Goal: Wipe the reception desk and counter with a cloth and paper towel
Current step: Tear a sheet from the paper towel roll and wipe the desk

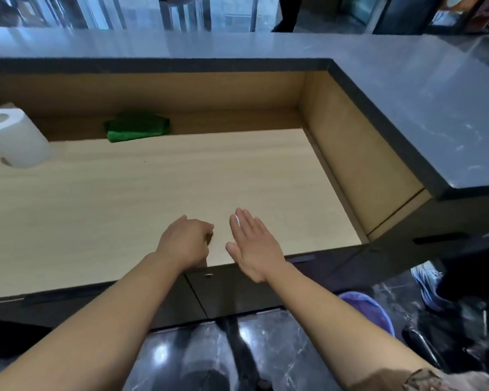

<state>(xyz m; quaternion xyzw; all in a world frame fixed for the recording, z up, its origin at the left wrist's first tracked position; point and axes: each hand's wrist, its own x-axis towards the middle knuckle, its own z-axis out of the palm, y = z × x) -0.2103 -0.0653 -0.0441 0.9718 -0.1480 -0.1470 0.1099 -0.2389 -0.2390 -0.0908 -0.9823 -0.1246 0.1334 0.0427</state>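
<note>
A folded green cloth lies at the back of the light wooden desk, partly under the raised counter's overhang. A white paper towel roll stands upright at the far left of the desk. The grey stone counter runs along the back and down the right side. My left hand hovers over the desk's front edge with its fingers curled in and nothing in it. My right hand is beside it, flat, fingers stretched out, empty. Both hands are far from the cloth and the roll.
Wooden panels wall the desk at the back and right. Dark cabinet fronts sit below the desk edge. A purple bin and a shoe are on the glossy dark floor at the right.
</note>
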